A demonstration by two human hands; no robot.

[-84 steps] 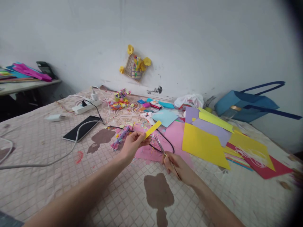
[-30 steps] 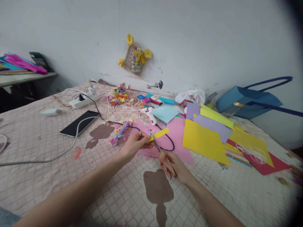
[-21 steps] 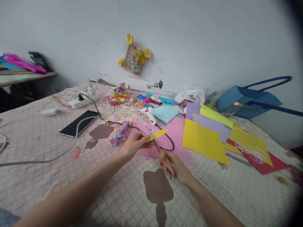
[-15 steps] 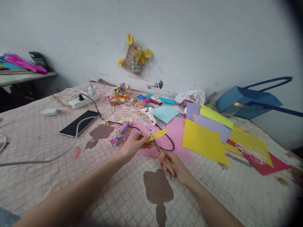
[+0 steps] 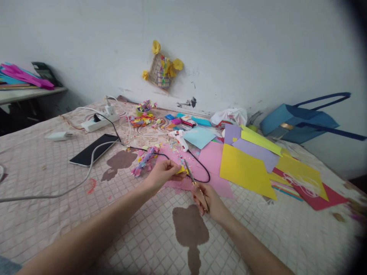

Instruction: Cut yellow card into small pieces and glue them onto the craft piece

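Note:
My left hand (image 5: 164, 175) pinches a short piece of yellow paper (image 5: 180, 170) between thumb and fingers. In my right hand (image 5: 208, 200) is a pair of scissors (image 5: 190, 172), its blades pointing up and away beside the paper's right end. Both hands are above a pink sheet (image 5: 215, 185) scattered with small paper scraps. Just beyond them a white glue gun (image 5: 179, 138) lies with its black cord looping round to the right of the scissors. To the left of the paper rests a purple stick decorated with small paper pieces (image 5: 145, 161).
Yellow (image 5: 246, 170), purple (image 5: 258, 152) and red sheets (image 5: 329, 194) spread to the right, near a blue bag (image 5: 298, 122). A black tablet-like device (image 5: 94, 149), a grey cable (image 5: 71, 190) and a white power strip (image 5: 99, 123) lie to the left.
The yellow strip that stuck out to the right past the blades no longer shows there; only a short piece stays in my left hand. The scissor blades have come closer together.

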